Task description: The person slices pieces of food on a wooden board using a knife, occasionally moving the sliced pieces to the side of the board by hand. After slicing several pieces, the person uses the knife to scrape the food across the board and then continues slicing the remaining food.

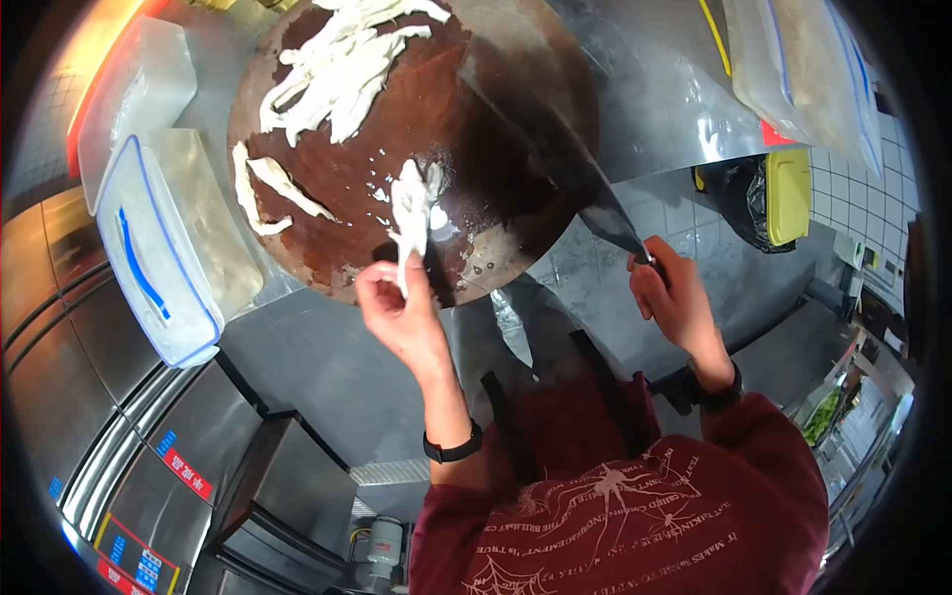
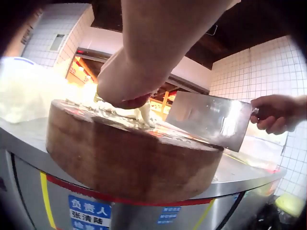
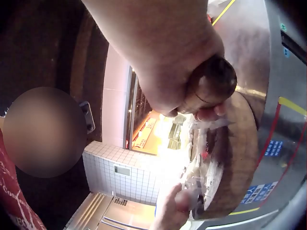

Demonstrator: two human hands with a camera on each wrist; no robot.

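My left hand [image 1: 402, 309] pinches the near end of a pale, ragged white strip of food [image 1: 413, 203] lying on a round wooden chopping block [image 1: 441, 124]. My right hand [image 1: 676, 293] grips the handle of a cleaver [image 2: 206, 117], whose broad blade reaches over the block's right side, clear of the pinched strip. In the right wrist view the rounded end of its wooden handle [image 3: 211, 84] pokes out of the fist. A heap of similar white strips [image 1: 342, 79] lies at the far side of the block, and two loose strips [image 1: 288, 186] lie at its left.
The block stands on a steel counter [image 1: 659, 99]. Clear plastic tubs, one with a blue-edged lid [image 1: 159, 258], crowd its left side. More plastic containers [image 1: 803, 69] stand at the right. Below the counter's right end is a bin with a yellow lid [image 1: 788, 198] and black bag.
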